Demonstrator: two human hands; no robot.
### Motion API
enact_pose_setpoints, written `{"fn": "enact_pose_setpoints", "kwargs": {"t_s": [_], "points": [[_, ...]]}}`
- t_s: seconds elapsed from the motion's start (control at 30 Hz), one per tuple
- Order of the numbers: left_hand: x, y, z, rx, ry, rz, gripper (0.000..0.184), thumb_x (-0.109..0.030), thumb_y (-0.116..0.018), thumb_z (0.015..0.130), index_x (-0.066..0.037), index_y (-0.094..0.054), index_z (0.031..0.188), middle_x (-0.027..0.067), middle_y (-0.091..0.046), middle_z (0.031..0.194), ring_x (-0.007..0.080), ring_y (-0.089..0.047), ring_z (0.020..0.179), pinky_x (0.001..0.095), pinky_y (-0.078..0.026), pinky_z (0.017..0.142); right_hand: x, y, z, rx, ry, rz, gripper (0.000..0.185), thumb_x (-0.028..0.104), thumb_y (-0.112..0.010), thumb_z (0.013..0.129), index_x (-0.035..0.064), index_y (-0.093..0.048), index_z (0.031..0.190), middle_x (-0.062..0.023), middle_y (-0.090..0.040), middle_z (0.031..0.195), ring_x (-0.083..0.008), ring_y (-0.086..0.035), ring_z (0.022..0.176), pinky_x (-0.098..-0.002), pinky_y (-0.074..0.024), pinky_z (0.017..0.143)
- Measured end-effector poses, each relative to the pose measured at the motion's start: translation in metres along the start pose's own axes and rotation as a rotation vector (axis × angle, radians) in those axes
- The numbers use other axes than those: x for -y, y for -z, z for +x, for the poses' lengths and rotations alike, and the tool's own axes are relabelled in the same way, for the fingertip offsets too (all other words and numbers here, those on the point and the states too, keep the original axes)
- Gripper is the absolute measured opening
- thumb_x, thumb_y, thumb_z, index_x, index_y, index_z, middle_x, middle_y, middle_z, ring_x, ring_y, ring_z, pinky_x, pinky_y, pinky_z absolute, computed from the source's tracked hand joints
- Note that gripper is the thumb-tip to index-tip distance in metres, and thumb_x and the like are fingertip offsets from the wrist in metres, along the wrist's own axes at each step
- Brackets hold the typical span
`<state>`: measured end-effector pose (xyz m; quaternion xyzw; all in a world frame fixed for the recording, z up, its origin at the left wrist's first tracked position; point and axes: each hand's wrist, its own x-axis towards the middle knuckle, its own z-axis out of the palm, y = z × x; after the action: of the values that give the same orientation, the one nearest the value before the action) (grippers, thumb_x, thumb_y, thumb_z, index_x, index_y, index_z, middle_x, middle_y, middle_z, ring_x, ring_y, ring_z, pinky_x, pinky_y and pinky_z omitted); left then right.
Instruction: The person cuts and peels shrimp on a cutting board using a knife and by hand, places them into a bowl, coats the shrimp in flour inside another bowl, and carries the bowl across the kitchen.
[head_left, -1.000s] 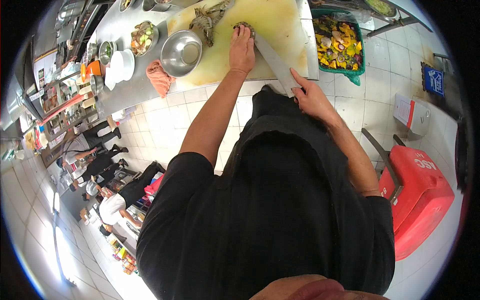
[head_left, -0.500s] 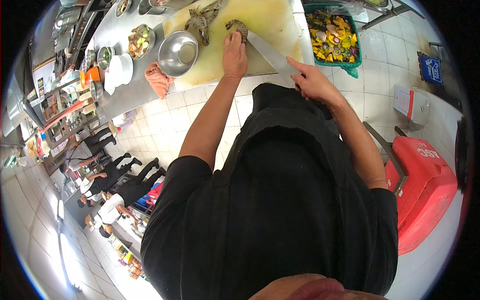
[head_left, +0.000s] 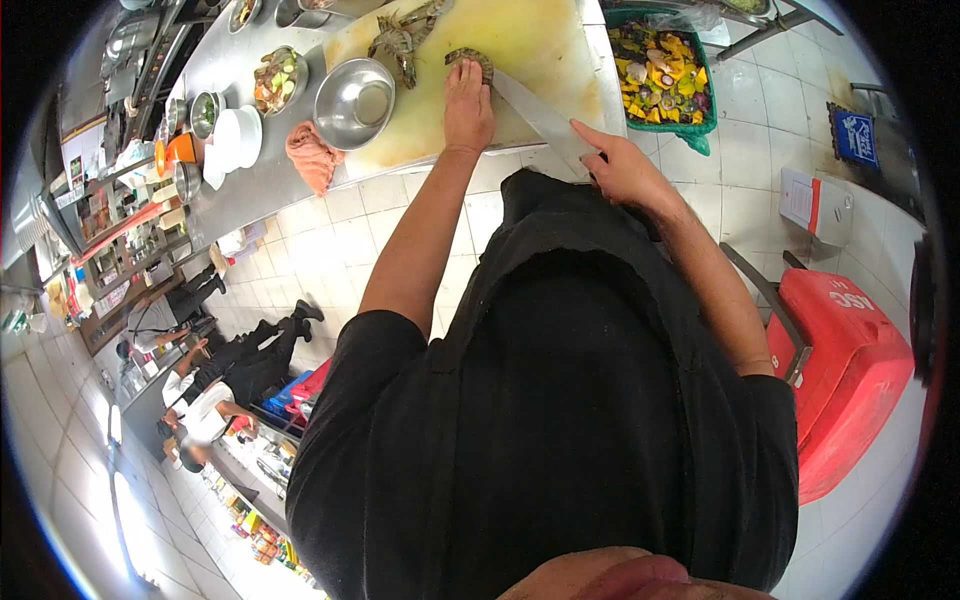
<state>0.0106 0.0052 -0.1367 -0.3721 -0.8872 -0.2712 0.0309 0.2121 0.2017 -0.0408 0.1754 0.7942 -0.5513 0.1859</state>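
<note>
On the yellowed cutting board [head_left: 545, 45], a prawn [head_left: 468, 56] lies curled under the fingertips of my left hand [head_left: 468, 112], which holds it down. My right hand [head_left: 622, 165] is closed round the handle of a large knife [head_left: 538, 112], index finger stretched along the blade's spine. The blade slants across the board, its tip beside the prawn and the left fingertips. Several more prawns [head_left: 400, 45] rest in a pile further left. Near them stands a steel bowl [head_left: 355, 104] with nothing visible inside.
A crumpled orange cloth [head_left: 314, 157] and a bowl of cut vegetables [head_left: 279, 82] are on the steel counter to the left. Right of the board stands a green-lined bin [head_left: 663, 75] of food scraps. A red container [head_left: 840, 385] is at my right; several people are in the background.
The view has shifted slightly. Both hands, the knife and the prawn keep nearly the same places. In the background, people have changed position near the far counter.
</note>
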Motion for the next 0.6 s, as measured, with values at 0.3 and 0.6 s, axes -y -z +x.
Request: {"fn": "enact_pose_setpoints", "kwargs": {"t_s": [0.3,0.6], "points": [[-0.014,0.015,-0.013,-0.171,0.034,0.038,0.032,-0.009,-0.063,0.08,-0.001,-0.065,0.11,0.0174,-0.059,0.101,0.0344,-0.054,0.098,0.0428,-0.044,0.086,0.018,0.015,0.0,0.155,-0.222,0.119,0.056,0.014,-0.05,0.087,0.0183,-0.041,0.142,-0.0254,-0.065,0.099,-0.0325,-0.064,0.085,-0.0375,-0.0483,0.082],[-0.013,0.012,-0.009,-0.168,0.099,0.015,0.028,-0.008,-0.065,0.078,-0.001,-0.068,0.105,0.0178,-0.062,0.095,0.0345,-0.057,0.093,0.0413,-0.046,0.082,-0.017,-0.02,0.006,-0.164,0.278,-0.1,0.056,0.014,-0.05,0.086,0.0152,-0.04,0.141,-0.0295,-0.062,0.106,-0.0434,-0.06,0.097,-0.0421,-0.0465,0.088]]}}
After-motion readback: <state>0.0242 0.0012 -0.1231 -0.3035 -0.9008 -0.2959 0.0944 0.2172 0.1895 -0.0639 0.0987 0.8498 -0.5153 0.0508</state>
